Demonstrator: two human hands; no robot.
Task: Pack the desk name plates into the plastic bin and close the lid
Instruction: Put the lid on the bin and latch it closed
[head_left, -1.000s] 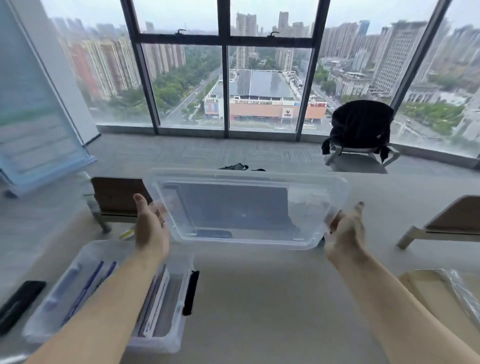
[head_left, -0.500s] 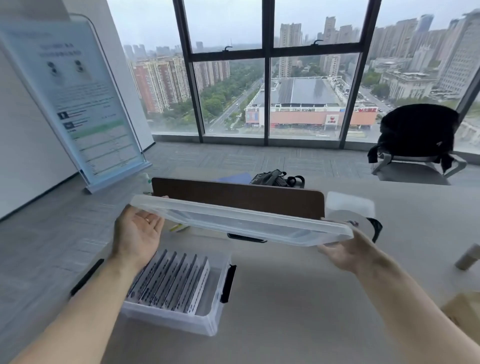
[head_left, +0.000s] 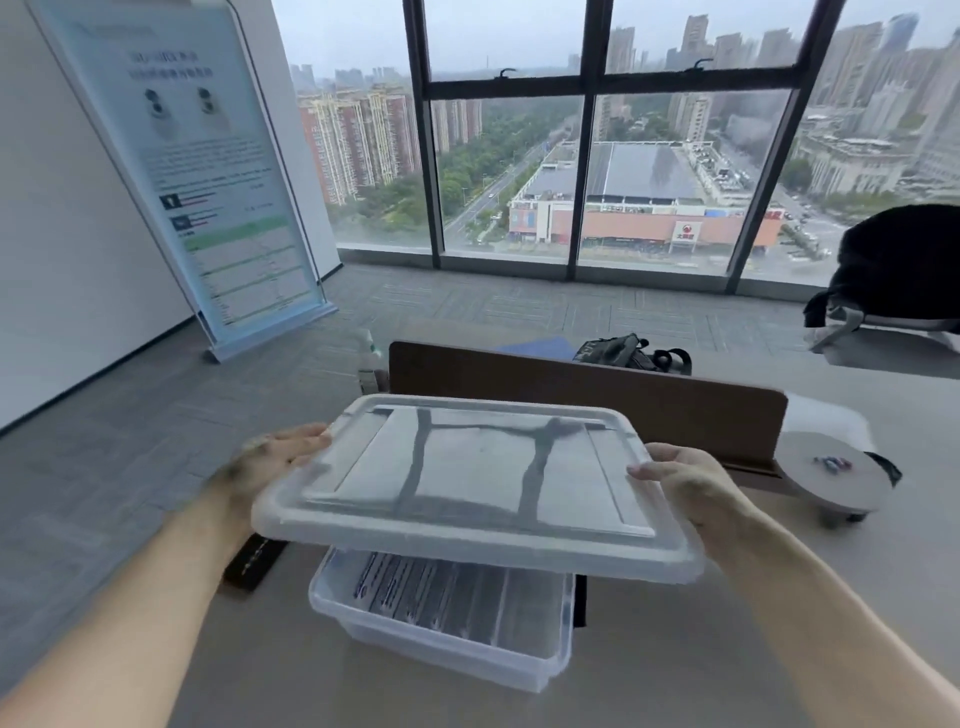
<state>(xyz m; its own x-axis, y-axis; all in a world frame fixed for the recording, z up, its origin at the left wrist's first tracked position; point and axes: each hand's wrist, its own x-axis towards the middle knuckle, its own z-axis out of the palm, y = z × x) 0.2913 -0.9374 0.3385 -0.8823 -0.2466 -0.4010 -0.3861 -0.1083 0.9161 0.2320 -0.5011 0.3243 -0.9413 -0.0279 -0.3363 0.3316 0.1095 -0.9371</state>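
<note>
Both hands have a grip on the clear rectangular plastic lid (head_left: 475, 480), left hand (head_left: 275, 457) and right hand (head_left: 691, 483) clamped on its short ends, holding it just above the clear plastic bin (head_left: 540, 660) on the bench. Name plates (head_left: 431, 592) are already lined up in the bin, so I'd say we're at the closing step. Next it needs lowering square onto the rim under the grip and pressing down.

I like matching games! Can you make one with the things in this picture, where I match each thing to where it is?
Things:
1. lid
2. plastic bin
3. name plates
4. black jacket

Places:
A. lined up inside the bin
B. draped over a chair by the window
C. held in the air by the left hand and right hand
D. standing open on the table, under the lid

Pairs: 1-C, 2-D, 3-A, 4-B
</note>
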